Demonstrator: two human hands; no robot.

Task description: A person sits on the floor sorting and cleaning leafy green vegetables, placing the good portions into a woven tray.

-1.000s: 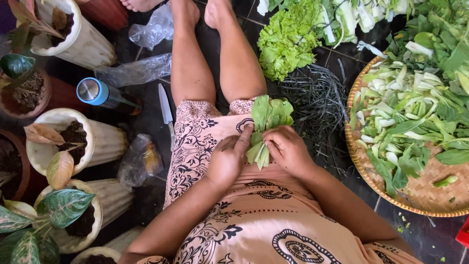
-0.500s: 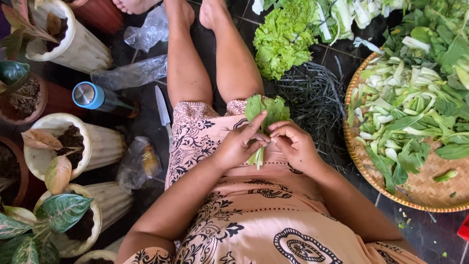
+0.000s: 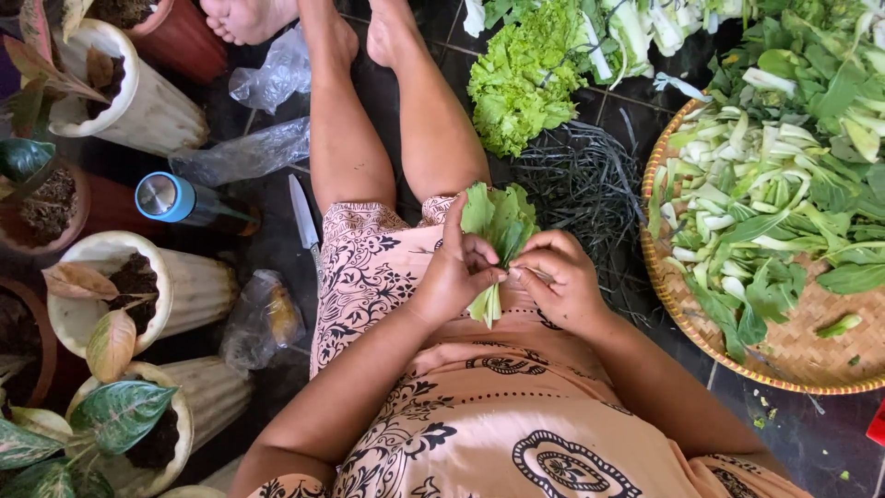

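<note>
Both hands have closed in since half a second ago: the left hand (image 3: 458,277) and right hand (image 3: 560,279) now pinch the bunch of green leaves (image 3: 495,231) over the lap, fingertips meeting at its stems; beyond lie the knife (image 3: 302,212) and woven tray (image 3: 802,355)

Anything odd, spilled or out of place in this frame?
A bare knife lies loose on the dark floor, right beside the person's left thigh. Small green scraps are scattered below the woven tray. Nothing else stands out.
</note>
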